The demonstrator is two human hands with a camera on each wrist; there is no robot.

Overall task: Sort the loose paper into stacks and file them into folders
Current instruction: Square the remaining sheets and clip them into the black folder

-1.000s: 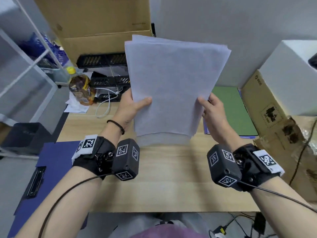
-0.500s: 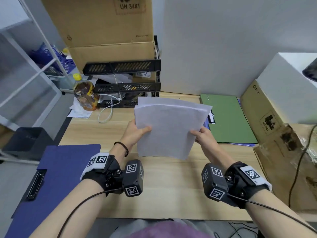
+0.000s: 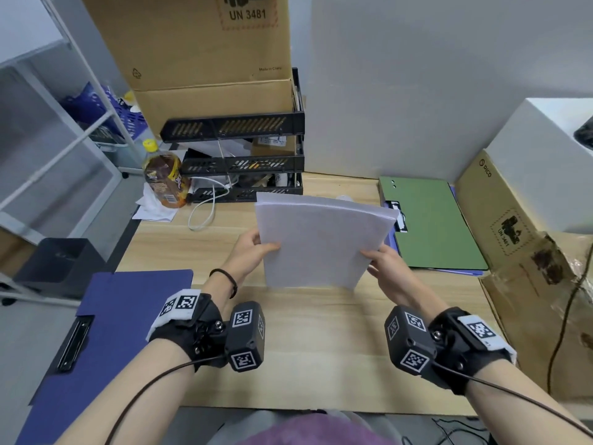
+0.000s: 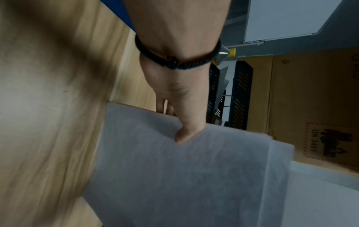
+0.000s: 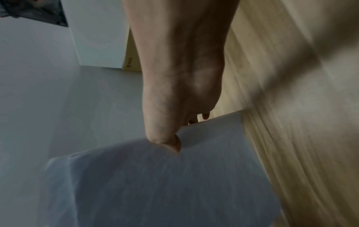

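Note:
A stack of white paper [image 3: 322, 240] is held tilted above the middle of the wooden desk [image 3: 321, 348]. My left hand [image 3: 253, 248] pinches its left edge, thumb on top and fingers behind; the left wrist view shows the thumb pressed on the paper [image 4: 194, 176]. My right hand [image 3: 382, 264] pinches the right edge the same way, its thumb on the paper [image 5: 165, 184]. An open dark blue folder [image 3: 106, 332] with a black clip lies at the desk's left. A green folder [image 3: 430, 226] lies at the back right on another blue one.
Black stacked letter trays [image 3: 237, 162] stand at the back under cardboard boxes [image 3: 199, 49]. A tea bottle [image 3: 163, 181] and a white cable [image 3: 205, 210] sit beside them. A cardboard box [image 3: 513, 229] and a white box [image 3: 545, 155] crowd the right side.
The paper stack has come down from an upright hold near the head to a lower, flatter tilt just above the desk. Both hands kept their grip on its edges.

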